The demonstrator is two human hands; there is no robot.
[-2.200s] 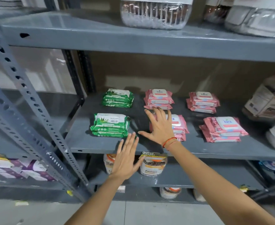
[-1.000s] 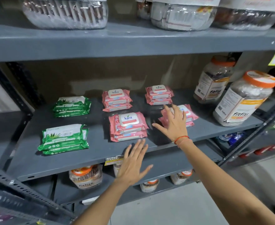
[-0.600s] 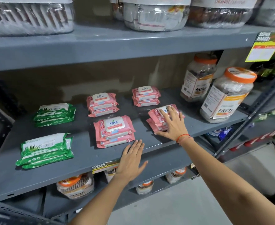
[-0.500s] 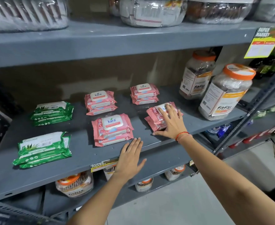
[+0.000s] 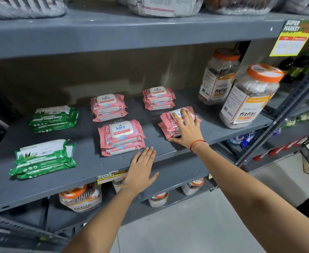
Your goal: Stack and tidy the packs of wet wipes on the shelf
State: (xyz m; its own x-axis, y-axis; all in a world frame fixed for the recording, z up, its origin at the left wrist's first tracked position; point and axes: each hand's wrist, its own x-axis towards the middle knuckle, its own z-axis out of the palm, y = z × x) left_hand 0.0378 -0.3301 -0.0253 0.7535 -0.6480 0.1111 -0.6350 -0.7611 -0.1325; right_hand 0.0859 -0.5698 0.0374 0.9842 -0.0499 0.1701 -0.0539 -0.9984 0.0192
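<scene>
On the grey shelf [image 5: 88,167] lie several small stacks of wet wipes. Two green stacks sit at the left, one in front [image 5: 43,158] and one behind [image 5: 54,118]. Pink stacks lie at front middle [image 5: 120,136], back middle [image 5: 108,107] and back right [image 5: 158,98]. My right hand [image 5: 185,127] lies flat, fingers spread, on the front right pink stack [image 5: 168,123], thumb against its front edge. My left hand [image 5: 141,170] hovers open over the shelf's front edge, just below the front middle pink stack, holding nothing.
Two orange-lidded jars stand at the shelf's right end, one in front [image 5: 248,96] and one behind [image 5: 217,76]. A yellow price tag [image 5: 290,40] hangs from the upper shelf. More jars sit on the lower shelf [image 5: 80,199]. A slotted upright [image 5: 281,110] stands at the right.
My right hand went from hovering over the front right pink stack to resting flat on it. The view has swung right and closer. My left hand stays open near the shelf's edge.
</scene>
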